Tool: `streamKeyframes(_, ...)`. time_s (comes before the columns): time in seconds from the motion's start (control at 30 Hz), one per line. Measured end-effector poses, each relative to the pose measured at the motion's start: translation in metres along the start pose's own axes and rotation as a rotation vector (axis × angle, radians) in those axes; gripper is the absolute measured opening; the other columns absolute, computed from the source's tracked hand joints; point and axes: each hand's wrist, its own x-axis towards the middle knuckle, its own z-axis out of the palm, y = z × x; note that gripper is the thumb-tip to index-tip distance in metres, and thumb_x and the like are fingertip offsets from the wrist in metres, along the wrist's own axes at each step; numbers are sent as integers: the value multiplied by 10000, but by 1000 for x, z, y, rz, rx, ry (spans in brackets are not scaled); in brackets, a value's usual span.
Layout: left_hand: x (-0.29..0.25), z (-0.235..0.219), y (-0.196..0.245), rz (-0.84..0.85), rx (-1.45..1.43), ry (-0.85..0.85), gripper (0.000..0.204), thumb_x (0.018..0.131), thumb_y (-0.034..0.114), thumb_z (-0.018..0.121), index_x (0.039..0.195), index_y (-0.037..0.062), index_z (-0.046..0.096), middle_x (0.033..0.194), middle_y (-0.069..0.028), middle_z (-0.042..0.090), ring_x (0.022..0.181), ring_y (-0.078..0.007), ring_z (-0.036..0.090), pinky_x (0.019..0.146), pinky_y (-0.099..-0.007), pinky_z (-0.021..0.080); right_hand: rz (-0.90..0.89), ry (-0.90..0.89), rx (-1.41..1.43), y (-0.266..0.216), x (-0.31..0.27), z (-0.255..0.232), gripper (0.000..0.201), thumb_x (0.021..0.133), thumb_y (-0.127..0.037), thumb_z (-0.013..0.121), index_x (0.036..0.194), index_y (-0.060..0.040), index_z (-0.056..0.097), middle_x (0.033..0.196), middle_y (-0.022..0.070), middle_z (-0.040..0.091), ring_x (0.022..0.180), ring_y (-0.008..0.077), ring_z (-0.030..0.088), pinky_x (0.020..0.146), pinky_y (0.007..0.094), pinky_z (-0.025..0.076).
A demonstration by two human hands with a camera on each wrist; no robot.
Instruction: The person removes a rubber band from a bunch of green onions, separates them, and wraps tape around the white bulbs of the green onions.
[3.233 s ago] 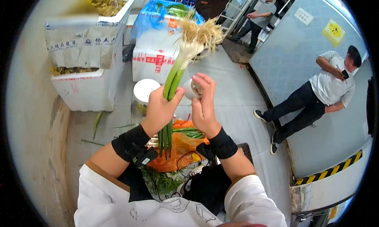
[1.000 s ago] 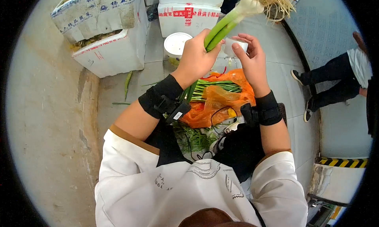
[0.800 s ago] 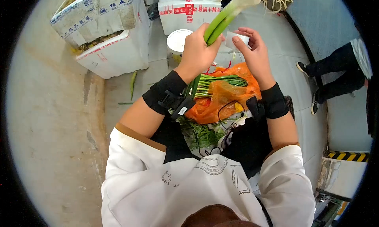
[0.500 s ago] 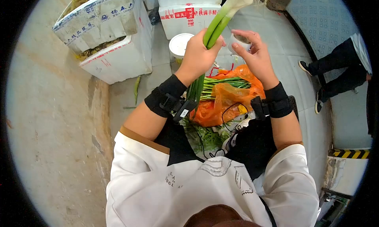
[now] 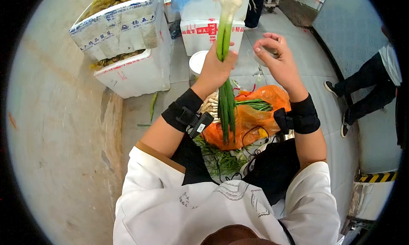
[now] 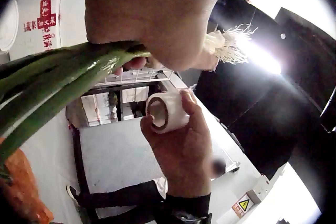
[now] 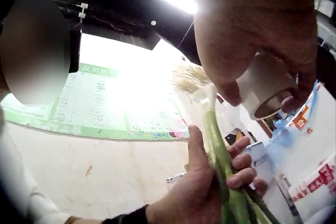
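In the head view my left hand grips a bunch of scallions around the green stalks. The white bulbs and pale roots point up past the thumb, and the dark leaves hang below the palm. To its right, apart from the bunch, my right hand holds a roll of clear tape, mostly hidden there by the fingers. The left wrist view shows the tape roll between thumb and fingers, its brown core facing the camera. From the right wrist, the left hand shows with its fingers curled around the stalks.
An orange plastic bag with more scallions lies on the floor below my hands. Loose greens lie near my feet. A white-lidded tub and stacked foam boxes stand ahead and left. Another person's legs show at right.
The bunch has swung from leaning right to nearly upright, so its leaves hang into view. The tape roll has turned in my right hand. My head view has tilted down since the earliest frame.
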Motion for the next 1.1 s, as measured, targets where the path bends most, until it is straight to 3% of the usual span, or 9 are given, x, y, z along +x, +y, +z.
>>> streamKeyframes(0.07,5,-2,-6,-128,-407,-8,521,1063,519,398,1293,63,499,997,-57,554,740,-141,557,727,-294,481,-16,-42,-6,-15,6,0,180,900,-225,727,1026,-99,742,1266,143,518,1237,267,495,962,377,477)
streamKeyframes(0.17,14,-9,-8,-210,-608,-43,594,1051,578,275,1296,69,458,1123,-96,552,776,-168,553,762,-319,467,-53,-112,-47,-29,14,10,190,879,-223,725,1003,-82,750,1160,138,619,1199,276,516,978,389,462)
streamKeyframes(0.27,14,-13,-2,-178,-669,-65,470,1046,483,301,1294,99,412,1187,-99,558,909,-181,552,809,-349,452,-96,-126,-109,-32,24,25,203,856,-222,728,986,-68,752,1082,146,681,1136,291,550,972,390,462)
streamKeyframes(0.43,14,-14,-5,-122,-632,-84,375,1028,401,315,1276,125,360,1274,-86,538,1063,-192,508,922,-384,408,-61,-46,-76,-22,27,49,230,824,-244,748,965,-63,750,1077,174,669,1048,313,594,930,393,486)
streamKeyframes(0.5,14,-15,-8,-113,-620,-108,351,1027,382,327,1272,132,356,1289,-83,529,1104,-190,490,960,-388,388,-58,86,-118,-21,22,54,236,815,-263,756,944,-65,749,1070,179,639,1036,315,611,901,406,500)
streamKeyframes(0.67,12,-11,-12,-132,-650,-98,292,1026,309,386,1261,140,348,1316,-68,471,1167,-178,482,1012,-388,365,-48,99,-244,-20,21,49,227,811,-298,759,926,-102,754,1064,185,622,1016,346,625,875,417,509)
streamKeyframes(0.93,9,-6,-10,-88,-475,-72,312,1015,240,420,1270,97,311,1245,-77,425,1139,-159,454,984,-373,399,19,23,-392,-17,22,45,299,793,-396,760,892,-114,758,968,209,654,979,376,630,823,446,521)
streamKeyframes(1.1,7,0,5,-61,-244,-39,316,997,143,438,1270,55,304,1199,-80,398,1065,-123,458,907,-309,436,-20,7,-349,-18,24,40,355,792,-399,763,818,-46,749,767,220,681,795,374,667,733,438,527)
